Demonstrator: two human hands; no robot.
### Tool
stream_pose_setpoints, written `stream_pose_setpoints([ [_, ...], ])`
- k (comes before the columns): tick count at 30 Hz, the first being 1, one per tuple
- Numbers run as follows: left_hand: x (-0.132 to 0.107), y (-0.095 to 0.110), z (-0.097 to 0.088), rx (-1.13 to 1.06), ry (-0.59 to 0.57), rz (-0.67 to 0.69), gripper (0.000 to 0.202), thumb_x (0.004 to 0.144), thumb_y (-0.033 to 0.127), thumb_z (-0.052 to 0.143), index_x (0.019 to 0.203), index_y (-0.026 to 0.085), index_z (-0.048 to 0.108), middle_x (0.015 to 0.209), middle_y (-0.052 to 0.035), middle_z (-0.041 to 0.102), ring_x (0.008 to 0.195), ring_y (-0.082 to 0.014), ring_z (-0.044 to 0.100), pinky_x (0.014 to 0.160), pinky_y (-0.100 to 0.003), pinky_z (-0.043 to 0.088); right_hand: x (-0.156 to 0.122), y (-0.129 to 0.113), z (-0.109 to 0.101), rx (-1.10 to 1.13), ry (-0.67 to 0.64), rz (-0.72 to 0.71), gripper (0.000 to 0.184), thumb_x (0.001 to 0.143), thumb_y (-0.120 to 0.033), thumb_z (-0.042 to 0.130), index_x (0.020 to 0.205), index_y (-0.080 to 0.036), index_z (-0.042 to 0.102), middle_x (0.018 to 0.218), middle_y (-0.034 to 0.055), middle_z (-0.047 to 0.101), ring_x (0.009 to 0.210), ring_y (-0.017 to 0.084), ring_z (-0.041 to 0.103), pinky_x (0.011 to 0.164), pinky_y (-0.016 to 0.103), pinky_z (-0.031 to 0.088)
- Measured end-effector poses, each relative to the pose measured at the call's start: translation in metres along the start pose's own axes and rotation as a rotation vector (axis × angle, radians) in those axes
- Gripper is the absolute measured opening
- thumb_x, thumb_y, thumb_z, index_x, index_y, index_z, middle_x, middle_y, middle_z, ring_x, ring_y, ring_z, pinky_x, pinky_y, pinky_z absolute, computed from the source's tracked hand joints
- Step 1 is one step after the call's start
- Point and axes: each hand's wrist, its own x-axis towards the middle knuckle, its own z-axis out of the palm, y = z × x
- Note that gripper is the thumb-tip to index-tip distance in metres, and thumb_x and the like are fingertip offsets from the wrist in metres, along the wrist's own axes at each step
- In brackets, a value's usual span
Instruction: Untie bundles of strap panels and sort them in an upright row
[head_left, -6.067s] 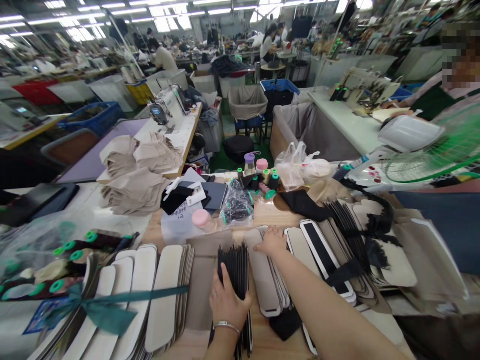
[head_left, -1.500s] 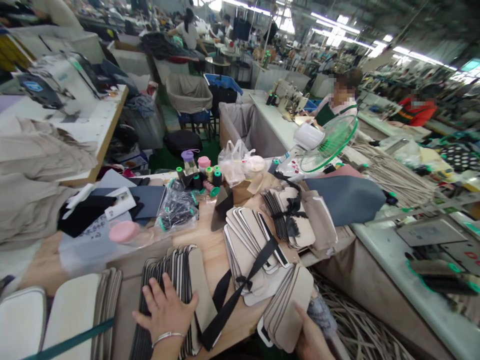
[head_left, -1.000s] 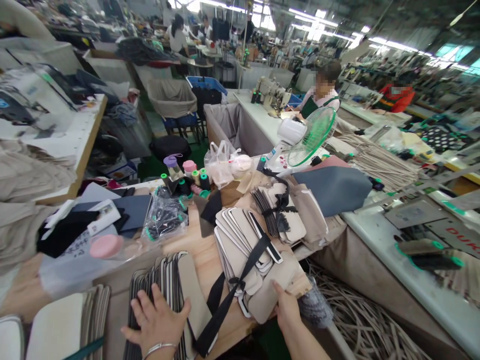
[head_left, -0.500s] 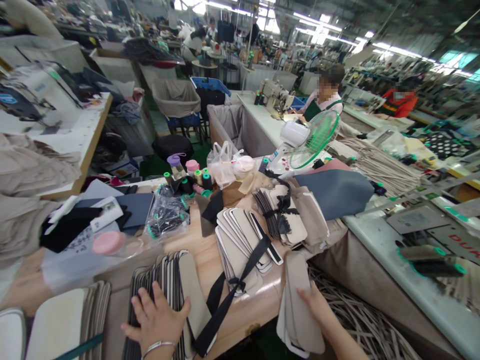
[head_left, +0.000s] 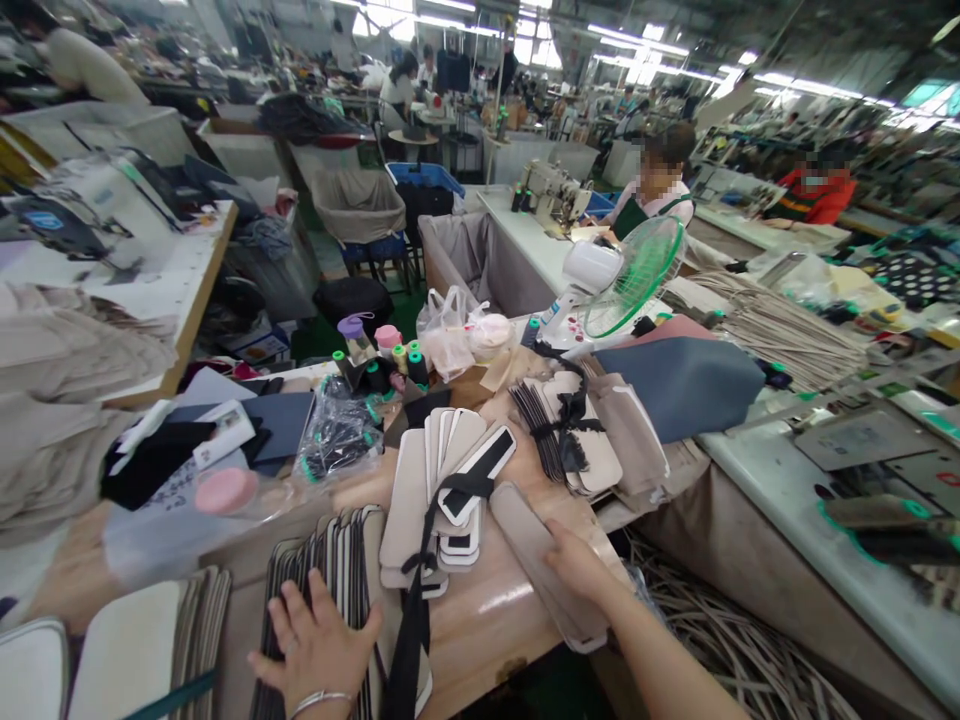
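Note:
My left hand (head_left: 319, 640), with a bracelet at the wrist, lies with fingers spread on a row of upright beige padded panels (head_left: 330, 545) edged in dark and white. My right hand (head_left: 574, 560) grips a small stack of long beige panels (head_left: 529, 540), slanting over the table's front edge. Between my hands, a fanned bundle of beige panels (head_left: 409, 480) lies with a knotted black strip (head_left: 424, 562) round it. One panel there shows a white face with a dark border. Farther back sits another bundle of panels (head_left: 592, 455), tied with black cloth.
Beige panels with a dark green band (head_left: 124, 650) stand at the lower left. Thread spools (head_left: 416, 365), a plastic bag (head_left: 450, 335) and a green-rimmed fan (head_left: 637, 280) line the table's back. Beige strips (head_left: 735, 640) hang at the right. A person (head_left: 652, 190) sits beyond the fan.
My right hand has moved left and up, bringing its panels onto the table edge. The tied bundle has shifted left and its panels have turned. My left hand stays on the row.

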Motion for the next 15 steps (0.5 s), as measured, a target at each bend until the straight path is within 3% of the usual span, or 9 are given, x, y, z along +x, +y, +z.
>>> stream_pose_setpoints([
  [5,0.002,0.000,-0.005,0.036,-0.017,-0.013,0.095,0.079,0.059,0.047,0.152,0.006,0.013,0.158,-0.0266,0.008,0.146,-0.0425,0.008,0.105,-0.074,0.014,0.024,0.000,-0.023,-0.092,0.165,-0.003,0.040,0.086,-0.032,0.064,0.121,-0.015,0.056,0.128,0.0107,0.056,0.121,0.027,0.051,0.106,0.051,0.038],
  [9,0.003,-0.001,-0.012,0.058,-0.032,-0.024,0.094,0.079,0.057,0.047,0.151,0.006,0.016,0.159,-0.0262,0.008,0.146,-0.0418,0.009,0.106,-0.072,0.014,0.015,-0.023,-0.004,-0.089,0.306,-0.044,0.058,0.078,-0.019,0.064,0.133,-0.010,0.047,0.137,0.0212,0.048,0.137,0.036,0.034,0.116,0.050,0.021],
  [12,0.005,-0.002,-0.016,0.058,-0.023,-0.026,0.091,0.080,0.056,0.046,0.151,0.005,0.018,0.159,-0.0257,0.008,0.147,-0.0405,0.008,0.107,-0.072,0.013,0.017,-0.052,0.020,-0.017,0.291,-0.109,0.053,0.083,-0.024,0.060,0.134,-0.016,0.048,0.135,0.0156,0.052,0.132,0.029,0.043,0.113,0.042,0.031],
  [15,0.006,-0.005,-0.020,0.050,-0.023,-0.035,0.089,0.081,0.054,0.046,0.151,0.006,0.020,0.159,-0.0249,0.008,0.147,-0.0397,0.006,0.107,-0.071,0.012,0.045,-0.088,0.040,0.081,0.218,-0.089,0.039,0.090,-0.037,0.058,0.123,-0.017,0.055,0.120,0.0091,0.062,0.109,0.022,0.060,0.099,0.043,0.046],
])
